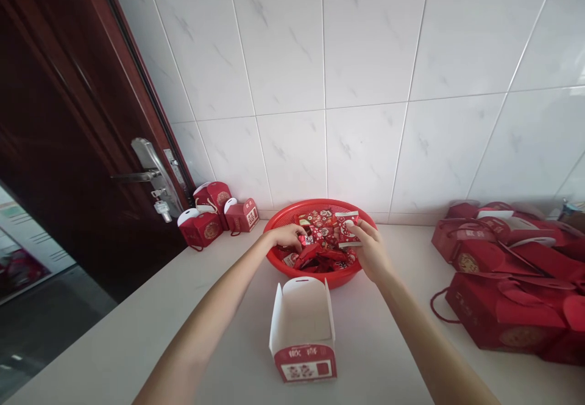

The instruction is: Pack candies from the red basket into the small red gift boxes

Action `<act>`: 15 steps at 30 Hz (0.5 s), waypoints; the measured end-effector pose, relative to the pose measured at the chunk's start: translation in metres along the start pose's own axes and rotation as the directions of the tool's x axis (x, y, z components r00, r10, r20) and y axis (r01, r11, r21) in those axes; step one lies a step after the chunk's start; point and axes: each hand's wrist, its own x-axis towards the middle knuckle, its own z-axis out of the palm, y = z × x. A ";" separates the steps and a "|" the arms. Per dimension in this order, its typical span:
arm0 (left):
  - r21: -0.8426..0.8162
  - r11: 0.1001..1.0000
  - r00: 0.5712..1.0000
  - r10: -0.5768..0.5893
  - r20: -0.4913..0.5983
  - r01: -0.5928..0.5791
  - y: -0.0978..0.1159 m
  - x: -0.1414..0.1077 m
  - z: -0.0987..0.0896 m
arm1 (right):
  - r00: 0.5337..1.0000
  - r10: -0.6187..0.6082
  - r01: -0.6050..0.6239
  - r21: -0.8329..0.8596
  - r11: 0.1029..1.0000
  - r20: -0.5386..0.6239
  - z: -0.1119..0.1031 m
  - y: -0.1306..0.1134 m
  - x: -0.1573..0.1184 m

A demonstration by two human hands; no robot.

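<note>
A red plastic basket (336, 279) full of red wrapped packets stands against the wall. My right hand (372, 250) is at its right side, with thumb and fingers closed on a red snack packet (346, 231) with white ends. My left hand (287, 236) reaches over the left rim, its fingers bent around a small red wrapped packet (307, 240) with pale print. More packets (322, 257) lie loose below both hands. Nearer to me, between my forearms, an open red and white carton (304, 320) stands upright with its top flaps raised; its white inside shows.
Several closed red gift boxes (203, 225) stand at the back left, beside a dark wooden door (68, 119) with a metal handle and keys. Many red boxes with cord handles (507, 313) are piled on the right of the white table (219, 344). A tiled wall (292, 76) bounds the back.
</note>
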 end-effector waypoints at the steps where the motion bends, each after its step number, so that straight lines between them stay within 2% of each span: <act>1: -0.046 0.999 1.000 0.020 0.007 -0.019 0.000 0.000 0.001 | 1.000 0.000 0.000 -0.002 1.000 0.000 0.000 0.000 0.000; 4: -0.185 0.979 0.996 0.090 -0.006 -0.090 0.001 -0.001 0.001 | 1.000 -0.001 0.001 -0.009 1.000 0.001 0.000 0.001 0.000; 8: -0.336 0.914 0.972 0.191 -0.138 -0.227 0.001 -0.004 -0.001 | 1.000 -0.005 0.004 -0.017 1.000 -0.001 0.000 0.001 -0.001; 12: -0.407 0.847 0.930 0.242 -0.276 -0.341 -0.001 -0.004 -0.004 | 1.000 -0.007 0.007 -0.021 1.000 0.004 -0.001 0.002 -0.001; 15: -0.412 0.831 0.912 0.248 -0.326 -0.373 -0.003 -0.002 -0.005 | 1.000 -0.016 0.016 -0.028 0.999 0.002 -0.001 0.003 0.000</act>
